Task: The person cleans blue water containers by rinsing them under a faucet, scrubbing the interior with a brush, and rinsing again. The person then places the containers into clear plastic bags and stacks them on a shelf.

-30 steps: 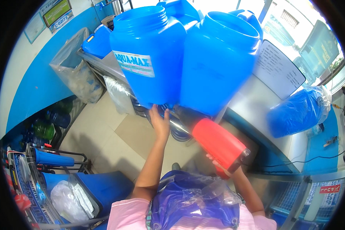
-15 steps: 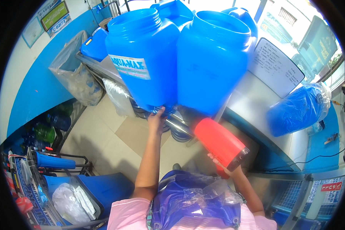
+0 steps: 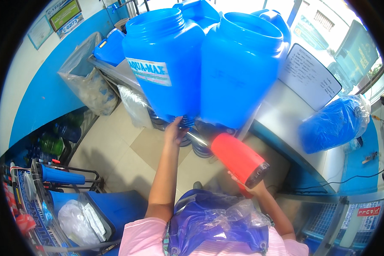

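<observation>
My right hand (image 3: 249,186) grips the handle of a red heat gun (image 3: 238,158). Its silver nozzle (image 3: 198,138) points up and left, ending close beside my left hand (image 3: 174,131). The fingers of that hand are closed around a ribbed blue spout (image 3: 186,122) low on the left blue water container (image 3: 170,100). Right up against it stands a second blue water container (image 3: 239,81). Both have wide open mouths with no lids on them. Part of the heat gun's handle is hidden behind its body.
A handwritten whiteboard (image 3: 310,76) leans on the white counter (image 3: 281,115) at right, near a plastic-wrapped blue container (image 3: 335,123). At left are a clear plastic bag (image 3: 87,81) and a dark blue bin (image 3: 128,209). A black cord (image 3: 345,185) runs along the right wall.
The heat gun has shifted slightly left and down in the picture, and its nozzle now sits nearer my left hand. My left hand stays at the spout; the whole view has moved a little.
</observation>
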`<state>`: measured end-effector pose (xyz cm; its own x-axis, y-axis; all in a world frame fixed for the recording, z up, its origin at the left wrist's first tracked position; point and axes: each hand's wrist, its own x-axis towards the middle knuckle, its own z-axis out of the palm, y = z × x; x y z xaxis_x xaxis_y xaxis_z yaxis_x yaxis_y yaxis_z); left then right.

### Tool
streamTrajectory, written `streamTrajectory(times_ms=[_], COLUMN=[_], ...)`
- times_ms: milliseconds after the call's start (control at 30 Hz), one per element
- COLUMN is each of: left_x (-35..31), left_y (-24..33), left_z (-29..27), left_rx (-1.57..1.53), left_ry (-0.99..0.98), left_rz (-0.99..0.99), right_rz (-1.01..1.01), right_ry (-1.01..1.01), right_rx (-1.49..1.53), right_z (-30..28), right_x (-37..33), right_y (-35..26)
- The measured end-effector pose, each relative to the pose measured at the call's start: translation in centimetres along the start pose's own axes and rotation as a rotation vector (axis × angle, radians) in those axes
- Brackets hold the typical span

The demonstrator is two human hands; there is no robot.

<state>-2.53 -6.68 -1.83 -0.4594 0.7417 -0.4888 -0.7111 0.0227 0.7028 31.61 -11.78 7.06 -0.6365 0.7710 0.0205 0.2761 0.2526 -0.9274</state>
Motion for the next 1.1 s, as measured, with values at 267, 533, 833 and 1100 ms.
streamTrajectory(times_ms=[267, 533, 833, 1100], left_x=[1.4, 1.1, 2.6, 1.6], left_y=[-0.7, 0.2, 0.0, -0.4], left_z=[0.9, 0.4, 0.1, -1.5], left_rx=[-0.044, -0.264, -0.169, -0.423], left_ry=[0.07, 0.021, -0.028, 0.01], left_rz=[0.024, -0.074, -0.138, -0.135], right_rz=[-0.091, -0.108, -0.287, -0.249], right_ry=[0.014, -0.003, 0.042, -0.028], right_rx=[-0.19, -0.122, -0.245, -0.104], right_z=[0.7, 1.4, 2.1, 3.2], right_x=[0.3, 0.9, 1.6, 3.1], right_y=[1.4, 1.4, 1.3, -3.4])
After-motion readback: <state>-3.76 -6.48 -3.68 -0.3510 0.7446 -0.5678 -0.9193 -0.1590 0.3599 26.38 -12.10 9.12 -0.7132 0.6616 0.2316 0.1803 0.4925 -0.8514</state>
